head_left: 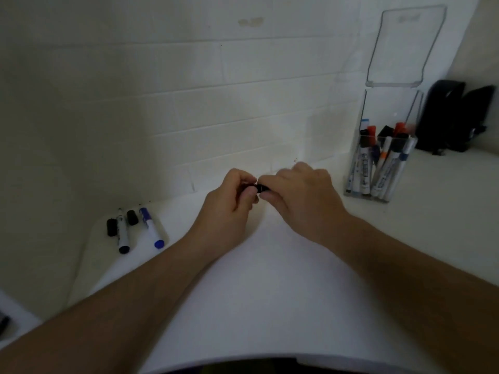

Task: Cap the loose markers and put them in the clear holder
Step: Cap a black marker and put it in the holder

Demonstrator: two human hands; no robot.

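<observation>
A white bench (270, 279) meets a white brick wall (162, 90); two black objects (456, 117) (what they are is unclear) stand at far right.

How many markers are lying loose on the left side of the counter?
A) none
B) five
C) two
C: two markers lie side by side at the left, a black-ended marker and a blue-ended marker, with two loose black caps beside them.
</observation>
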